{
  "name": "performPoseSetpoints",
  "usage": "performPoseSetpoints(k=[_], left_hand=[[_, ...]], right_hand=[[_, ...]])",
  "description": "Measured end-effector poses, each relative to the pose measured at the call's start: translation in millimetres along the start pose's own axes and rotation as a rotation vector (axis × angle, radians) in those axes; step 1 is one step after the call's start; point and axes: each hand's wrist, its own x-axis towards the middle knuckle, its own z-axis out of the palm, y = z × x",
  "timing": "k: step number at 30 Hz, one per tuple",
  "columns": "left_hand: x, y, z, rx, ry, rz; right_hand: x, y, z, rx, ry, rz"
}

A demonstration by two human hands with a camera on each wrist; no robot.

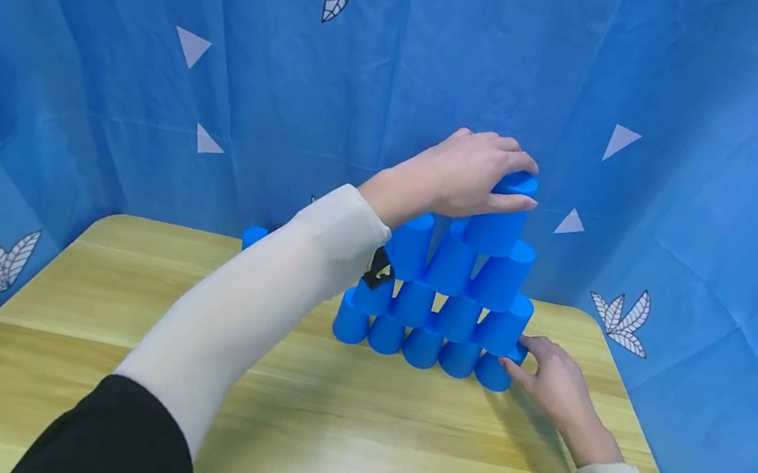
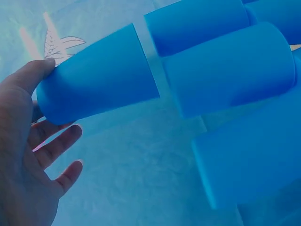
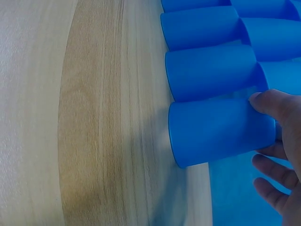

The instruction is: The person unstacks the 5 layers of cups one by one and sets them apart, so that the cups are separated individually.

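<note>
Blue plastic cups [image 1: 451, 266] stand upside down in a stepped wall of three rows on the table [image 1: 312, 445]. At the top, my left hand [image 1: 466, 172] pinches one blue cup [image 2: 94, 75] by its closed end, mouth downward. In the left wrist view a narrow gap shows between that cup's rim and the row below. My right hand [image 1: 555, 382] grips the bottom row's rightmost cup [image 3: 221, 132] near its closed end, thumb on one side and fingers on the other. That cup stands with its rim on the wood.
Another blue cup [image 1: 254, 236] shows at the table's back edge, partly hidden behind my left forearm. A blue curtain [image 1: 114, 55] with leaf and triangle prints hangs behind the table and along its sides.
</note>
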Motion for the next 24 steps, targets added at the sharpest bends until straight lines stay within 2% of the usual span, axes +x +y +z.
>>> performPoseSetpoints(k=[4,13,24], left_hand=[[-13.8,-3.1,-6.5,-0.023,0.048,0.012],[-50.3,-18.5,-13.5,-0.011,0.127,0.07],[-100.8,-39.2,-0.6,0.004,0.283,0.166]], right_hand=[[-1.7,-1.9,1.5,-0.005,0.001,0.009],[1.0,-4.6,2.0,-0.012,-0.017,0.022],[2.5,-3.7,3.9,-0.022,0.011,-0.016]])
